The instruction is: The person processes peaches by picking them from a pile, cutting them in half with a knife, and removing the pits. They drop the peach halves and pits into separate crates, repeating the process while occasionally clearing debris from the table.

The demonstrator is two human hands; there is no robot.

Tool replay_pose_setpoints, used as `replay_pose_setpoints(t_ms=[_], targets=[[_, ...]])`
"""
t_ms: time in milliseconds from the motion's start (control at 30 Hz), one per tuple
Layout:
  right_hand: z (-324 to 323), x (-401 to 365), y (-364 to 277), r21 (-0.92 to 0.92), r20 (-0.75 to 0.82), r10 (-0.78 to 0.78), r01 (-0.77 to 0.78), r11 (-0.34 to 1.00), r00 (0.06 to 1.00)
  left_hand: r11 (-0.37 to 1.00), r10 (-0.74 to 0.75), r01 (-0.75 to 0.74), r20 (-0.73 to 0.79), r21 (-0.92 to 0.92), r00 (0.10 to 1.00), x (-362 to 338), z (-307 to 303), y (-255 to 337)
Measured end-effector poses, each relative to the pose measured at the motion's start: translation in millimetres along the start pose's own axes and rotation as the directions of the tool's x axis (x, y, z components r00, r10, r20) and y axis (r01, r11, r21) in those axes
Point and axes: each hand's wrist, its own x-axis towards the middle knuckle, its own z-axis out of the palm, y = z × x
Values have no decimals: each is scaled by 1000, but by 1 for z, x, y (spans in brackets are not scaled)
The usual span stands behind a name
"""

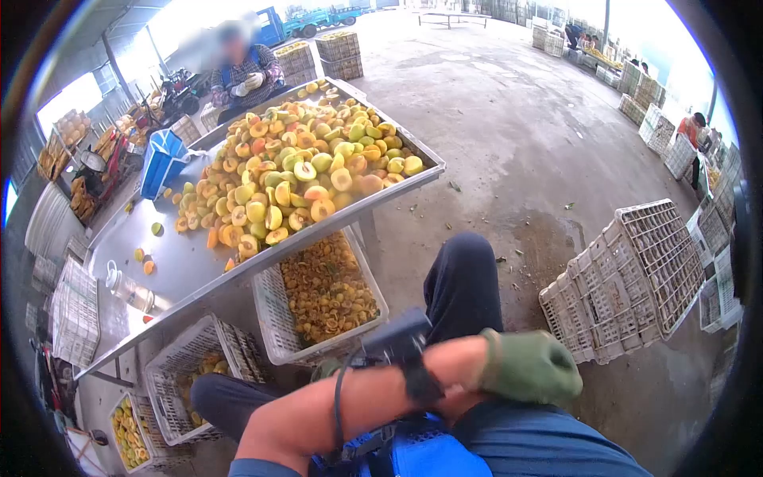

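Observation:
My left hand (534, 368), in a green glove, is at the end of my forearm stretched across my lap to the right. Its fingers look curled closed, and whatever they hold, if anything, is hidden. A black strap with a dark device (397, 338) and a cable sits on that forearm. Under the forearm a small piece of green glove shows, seemingly my right hand (324, 369); its fingers are hidden. Ahead of both hands, a metal table (199, 262) bears a large heap of halved yellow-orange fruit (294, 171), perhaps peaches or apricots.
Below the table, a white crate (266, 318) holds brownish scraps, with fruit crates (163, 397) to its left. A tilted crate stack (620, 278) stands right. A bottle (127, 288) and blue bag (163, 163) lie on the table. A gloved person (246, 75) sits beyond it.

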Motion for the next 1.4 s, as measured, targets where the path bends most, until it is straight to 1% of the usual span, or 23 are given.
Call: replay_pose_setpoints(t_ms=[33,67,100,133,167,200,267,367,400,500,533,633,667,767,800,900,933,1033,1100,1167,1233,1300,1400], targets=[[-4,-1,2,24,-14,15,-15,1000,1000,977,72,-74,22,202,997,0,6,9],[-6,-1,4,45,-21,32,-31,999,999,926,14,22,-92,377,996,-5,1,10],[-10,0,6,60,-24,48,-47,997,999,899,82,-31,-99,437,992,0,-11,-18],[-14,1,8,70,-28,64,-62,996,998,825,96,-30,-88,564,991,3,-22,-57],[-17,0,9,86,-38,75,-71,994,996,671,-139,8,116,742,983,-5,-36,-66],[-19,0,12,101,-47,87,-82,991,995,727,-267,173,42,664,963,-24,-38,-71],[-26,0,17,151,-72,114,-103,983,991,885,-258,279,-108,373,960,-53,-39,-106],[-35,0,30,210,-91,148,-126,970,985,928,-182,254,-262,273,948,-102,-53,-101],[-38,-1,34,220,-90,158,-135,966,983,962,-119,198,-359,190,926,-117,-53,-92],[-53,-1,46,250,-101,171,-141,958,980,996,-81,82,-693,-32,717,-152,-53,-92],[-56,-1,50,259,-98,173,-142,955,980,982,11,138,-766,130,643,-164,-58,-112],[-63,0,57,253,-67,152,-131,959,986,891,22,349,-795,291,606,-179,-63,-134],[-63,0,57,234,-49,138,-123,964,989,867,-60,396,-726,302,685,-179,-68,-134],[-57,-2,50,176,23,71,-74,982,997,832,-158,439,-612,340,775,-154,-83,-167],[-52,-3,46,151,49,47,-53,987,998,884,-241,423,-579,200,779,-145,-83,-159],[-39,-6,37,82,111,5,-15,997,994,853,-497,521,-335,-22,800,-118,-86,-164],[-37,-7,35,72,117,-1,-7,997,993,825,-519,562,-311,63,796,-113,-89,-163],[-35,-8,32,70,111,9,-17,997,994,882,-463,466,-306,-66,832,-120,-91,-145],[-37,-9,30,98,80,19,-27,995,997,945,-234,291,-320,146,918,-125,-89,-172],[-41,-11,28,171,20,43,-46,984,999,929,-185,265,-296,259,937,-126,-89,-165],[-50,-12,28,356,-68,116,-84,931,991,896,-281,358,-290,262,915,-125,-86,-148],[-60,-14,22,586,-135,217,-99,804,967,875,-330,411,-306,256,893,-127,-81,-130],[-85,-11,11,911,-106,381,-64,407,918,850,-160,325,-386,415,909,-132,-77,-133]])
